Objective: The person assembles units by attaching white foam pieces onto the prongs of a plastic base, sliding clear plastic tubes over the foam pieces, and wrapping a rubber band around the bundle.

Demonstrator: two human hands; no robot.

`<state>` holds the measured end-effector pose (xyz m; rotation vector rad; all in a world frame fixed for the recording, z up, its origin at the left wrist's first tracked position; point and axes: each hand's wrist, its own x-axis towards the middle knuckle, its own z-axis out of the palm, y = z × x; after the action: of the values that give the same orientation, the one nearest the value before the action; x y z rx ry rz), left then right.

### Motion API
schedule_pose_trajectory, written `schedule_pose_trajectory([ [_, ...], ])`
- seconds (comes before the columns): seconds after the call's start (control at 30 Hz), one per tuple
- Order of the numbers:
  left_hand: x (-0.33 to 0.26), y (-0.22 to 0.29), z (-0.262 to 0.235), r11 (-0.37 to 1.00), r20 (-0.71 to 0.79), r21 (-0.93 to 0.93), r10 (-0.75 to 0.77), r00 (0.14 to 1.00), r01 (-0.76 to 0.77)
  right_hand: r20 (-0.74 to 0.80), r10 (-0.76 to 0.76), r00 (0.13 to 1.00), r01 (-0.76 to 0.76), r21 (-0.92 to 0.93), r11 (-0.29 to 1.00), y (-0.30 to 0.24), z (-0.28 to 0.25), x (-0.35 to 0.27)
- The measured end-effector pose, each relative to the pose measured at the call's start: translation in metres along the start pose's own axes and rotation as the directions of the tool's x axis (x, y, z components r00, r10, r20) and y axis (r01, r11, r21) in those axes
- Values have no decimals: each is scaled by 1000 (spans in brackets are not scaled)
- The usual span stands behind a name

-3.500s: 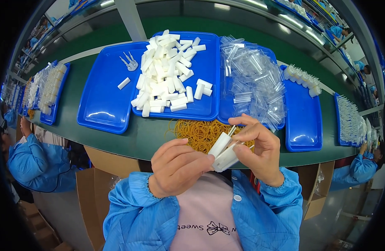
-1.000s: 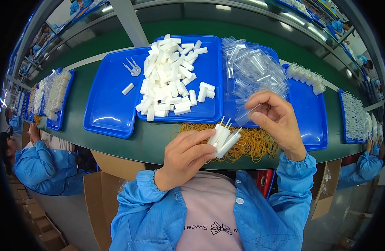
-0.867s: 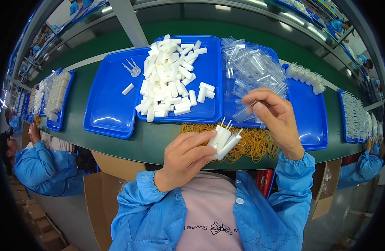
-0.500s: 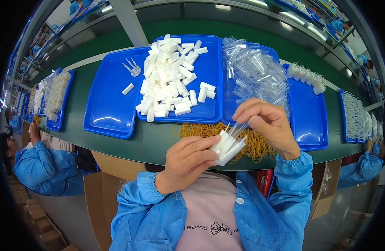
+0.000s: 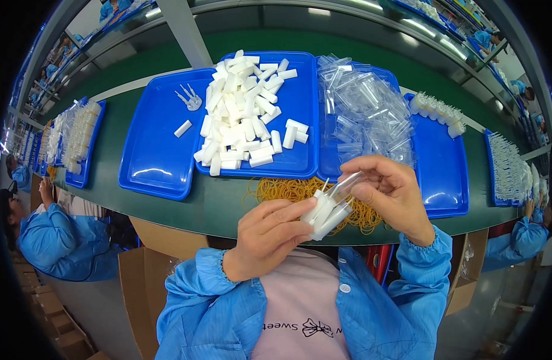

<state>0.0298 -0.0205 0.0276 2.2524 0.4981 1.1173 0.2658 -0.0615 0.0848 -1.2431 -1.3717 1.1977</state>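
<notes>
I have a small bundle of white plastic pieces pinched in my left hand, short blocky sticks lying side by side, tilted up to the right, with thin prongs poking from their upper ends. My right hand holds a clear little plastic sleeve at that upper end, touching the bundle's tips. Both are held in the air above the near edge of the worktop, over the heap of yellow rubber bands.
</notes>
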Motion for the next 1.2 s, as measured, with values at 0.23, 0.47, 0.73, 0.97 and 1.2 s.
schedule_pose_trajectory([
  [0.23, 3, 3, 0, 999, 17, -19, 49, 999, -48, -7, -11, 1000, 11, 46, 999, -2, 0, -2],
  [0.47, 1, 0, 0, 997, 54, -57, 54, 997, -51, 55, 49, 997, -51, 37, 998, -7, -2, 0],
  [0.73, 4, 1, -1, 999, 19, -13, 37, 999, -37, 100, -22, 995, 24, -23, 999, 3, -15, 1],
  [0.97, 3, -1, 3, 991, 41, 66, 118, 992, -120, -18, 58, 998, -60, -145, 988, 6, -15, 2],
  [1.2, 1, 3, 5, 992, -14, 21, 121, 993, -121, 31, -44, 999, 50, -252, 966, 1, -10, -5],
])
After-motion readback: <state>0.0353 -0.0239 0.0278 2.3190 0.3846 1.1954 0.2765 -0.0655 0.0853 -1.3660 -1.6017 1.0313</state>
